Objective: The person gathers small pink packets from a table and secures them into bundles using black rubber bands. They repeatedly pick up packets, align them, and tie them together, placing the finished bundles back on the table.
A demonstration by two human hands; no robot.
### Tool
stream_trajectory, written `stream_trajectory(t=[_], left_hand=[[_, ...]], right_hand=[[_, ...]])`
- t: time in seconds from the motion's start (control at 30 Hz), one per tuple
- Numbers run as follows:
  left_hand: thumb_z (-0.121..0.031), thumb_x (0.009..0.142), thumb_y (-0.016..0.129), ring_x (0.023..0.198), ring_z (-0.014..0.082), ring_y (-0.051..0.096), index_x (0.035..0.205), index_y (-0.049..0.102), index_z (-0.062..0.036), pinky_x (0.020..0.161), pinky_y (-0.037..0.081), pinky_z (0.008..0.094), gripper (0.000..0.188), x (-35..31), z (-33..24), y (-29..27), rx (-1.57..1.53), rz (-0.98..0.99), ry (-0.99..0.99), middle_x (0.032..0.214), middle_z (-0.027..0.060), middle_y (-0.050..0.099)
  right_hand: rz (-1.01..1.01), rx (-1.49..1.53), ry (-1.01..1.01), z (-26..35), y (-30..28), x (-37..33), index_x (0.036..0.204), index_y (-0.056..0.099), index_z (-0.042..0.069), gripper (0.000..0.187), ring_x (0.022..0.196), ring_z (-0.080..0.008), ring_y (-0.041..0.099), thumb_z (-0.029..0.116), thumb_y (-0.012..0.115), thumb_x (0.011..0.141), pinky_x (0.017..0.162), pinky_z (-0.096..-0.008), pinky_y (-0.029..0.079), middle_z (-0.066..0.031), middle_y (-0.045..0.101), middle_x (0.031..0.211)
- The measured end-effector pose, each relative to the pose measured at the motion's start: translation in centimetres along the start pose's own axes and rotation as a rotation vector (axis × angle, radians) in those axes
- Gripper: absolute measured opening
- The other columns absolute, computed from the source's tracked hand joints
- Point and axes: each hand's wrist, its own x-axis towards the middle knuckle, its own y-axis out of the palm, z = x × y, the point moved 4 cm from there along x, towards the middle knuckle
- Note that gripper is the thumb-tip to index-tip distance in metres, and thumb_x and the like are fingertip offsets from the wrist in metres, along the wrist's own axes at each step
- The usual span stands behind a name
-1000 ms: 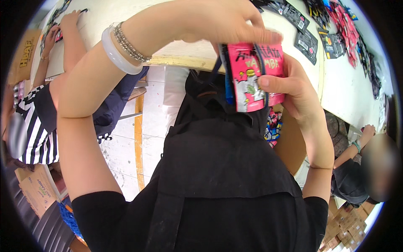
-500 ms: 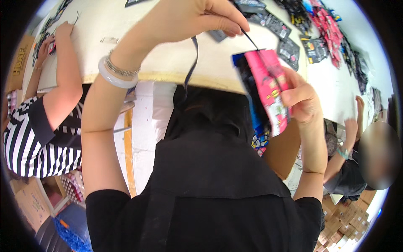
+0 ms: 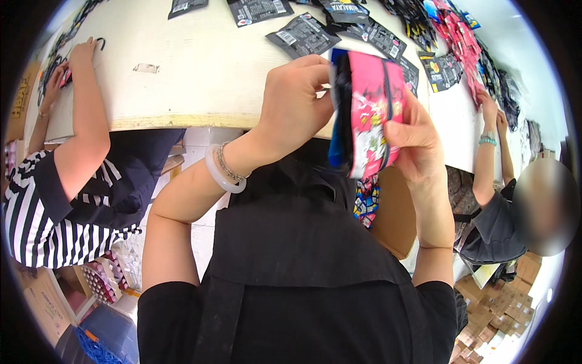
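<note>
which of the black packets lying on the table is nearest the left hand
The black packet just beyond the left hand, a white barcode at its left end; the others on the table lie farther from that hand.

Pink packet (image 3: 366,82) with black band (image 3: 387,91), dark grey pouches (image 3: 303,36), cream tabletop (image 3: 200,79), black-and-white striped shirt (image 3: 36,224)

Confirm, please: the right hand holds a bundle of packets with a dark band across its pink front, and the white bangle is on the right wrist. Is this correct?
The white bangle is on the left wrist, not the right, as the head view shows. The rest is correct: the right hand holds the bundle with the dark band.
</note>
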Motion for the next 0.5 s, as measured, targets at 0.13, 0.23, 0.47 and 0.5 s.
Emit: stream_trajectory(t=[0.13, 0.23, 0.47, 0.5], left_hand=[[0.002, 0.072, 0.065, 0.067, 0.0288, 0.063, 0.079, 0.067, 0.0003, 0.057, 0.049, 0.0347, 0.007, -1.3, 0.3, 0.6, 0.021, 0.144, -0.045, 0.074, 0.0142, 0.064], [0.002, 0.073, 0.063, 0.072, 0.0309, 0.065, 0.084, 0.068, -0.0001, 0.063, 0.051, 0.0344, 0.012, -1.8, 0.1, 0.4, 0.038, 0.137, -0.052, 0.079, 0.0154, 0.066], [-0.057, 0.08, 0.066, 0.134, 0.0259, 0.031, 0.148, 0.014, -0.0041, 0.105, 0.032, 0.0387, 0.101, -2.3, 0.4, -2.3, -0.645, 0.074, -0.08, 0.147, 0.0115, 0.03], [-0.069, 0.08, 0.056, 0.131, 0.0266, 0.039, 0.146, 0.021, -0.0017, 0.104, 0.036, 0.0387, 0.1, -2.0, 0.2, -1.9, -0.731, 0.08, -0.107, 0.143, 0.0167, 0.037]], right_hand=[[0.022, 0.116, 0.041, -0.2, -0.4, 0.7, 0.122, 0.05, -0.007, 0.049, 0.094, -0.0187, 0.066, 0.002, 0.07, 0.078, 0.089, -0.0319, 0.051, -0.0142, 0.066, 0.108], [-0.002, 0.143, 0.063, -0.3, -1.0, 0.9, 0.115, 0.056, -0.008, 0.037, 0.089, -0.0187, 0.068, 0.002, 0.068, 0.081, 0.085, -0.0315, 0.054, -0.0154, 0.067, 0.104], [-0.138, 0.121, 0.133, -2.9, 0.6, 0.0, 0.114, 0.057, -0.005, 0.038, 0.086, -0.0186, 0.068, 0.005, 0.07, 0.079, 0.081, -0.0331, 0.055, -0.0143, 0.068, 0.101], [-0.176, 0.123, 0.2, -3.8, 1.5, -0.9, 0.115, 0.056, -0.004, 0.039, 0.087, -0.0186, 0.068, 0.003, 0.07, 0.079, 0.082, -0.0339, 0.055, -0.0138, 0.068, 0.102]])
